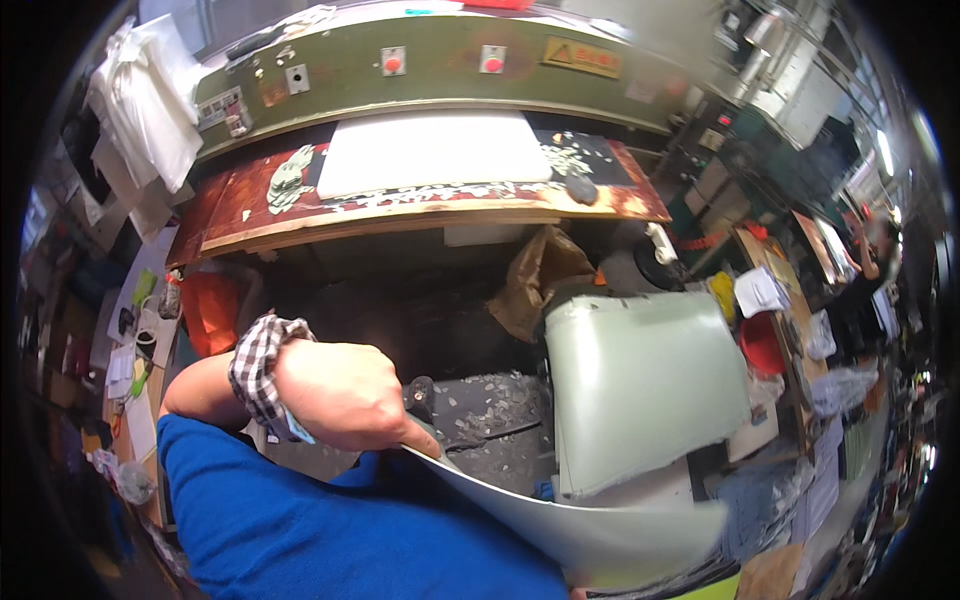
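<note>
My left hand (345, 395), coming out of a black-and-white checked cuff, is closed on the near-left corner of a thin, pale grey-green sheet (560, 525). The sheet bends and sweeps to the right in front of my blue clothing, its right end blurred. Beyond it stands a pile of similar grey-green sheets (650, 390), draped with rounded edges. Of my right hand (578, 594), only what looks like a sliver of skin shows at the lower edge; its fingers are hidden.
Ahead is a green machine beam (340, 85) with red buttons. Below it, a wooden worktable (240, 215) bears a white board (430, 150) and small pale-green cut pieces (290, 180). A brown bag (540, 280) and scattered scraps lie lower down. Another person (868, 255) is at far right.
</note>
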Tool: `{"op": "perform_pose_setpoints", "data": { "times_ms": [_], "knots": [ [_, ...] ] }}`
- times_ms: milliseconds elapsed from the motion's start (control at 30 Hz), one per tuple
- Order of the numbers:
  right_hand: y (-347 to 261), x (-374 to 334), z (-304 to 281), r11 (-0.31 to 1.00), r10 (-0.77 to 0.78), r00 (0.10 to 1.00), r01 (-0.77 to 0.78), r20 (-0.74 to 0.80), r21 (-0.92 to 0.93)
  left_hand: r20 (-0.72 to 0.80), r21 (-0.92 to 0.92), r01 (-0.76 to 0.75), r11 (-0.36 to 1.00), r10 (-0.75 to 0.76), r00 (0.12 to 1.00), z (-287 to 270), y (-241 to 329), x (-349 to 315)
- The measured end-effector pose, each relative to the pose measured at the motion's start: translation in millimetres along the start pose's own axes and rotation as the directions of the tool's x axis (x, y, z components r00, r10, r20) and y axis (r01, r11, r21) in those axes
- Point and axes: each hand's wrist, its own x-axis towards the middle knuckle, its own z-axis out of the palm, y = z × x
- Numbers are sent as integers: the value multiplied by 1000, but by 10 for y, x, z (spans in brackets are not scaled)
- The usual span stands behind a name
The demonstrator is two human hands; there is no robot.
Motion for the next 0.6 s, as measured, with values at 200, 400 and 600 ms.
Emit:
{"op": "perform_pose_setpoints", "data": {
  "times_ms": [200,400,600],
  "knots": [
    [-1520,1111,179,990,-61,998,63,18,-125,-235,-14,185,983,-183,955,32,-1247,-848],
    [-3316,1831,477,966,-173,985,167,-13,-198,-385,-176,663,727,-671,634,-164,-2238,-1964],
    [-5391,2168,892,722,-506,835,547,216,-423,-478,-352,831,430,-846,235,-79,-2213,-2774]
  ]
}}
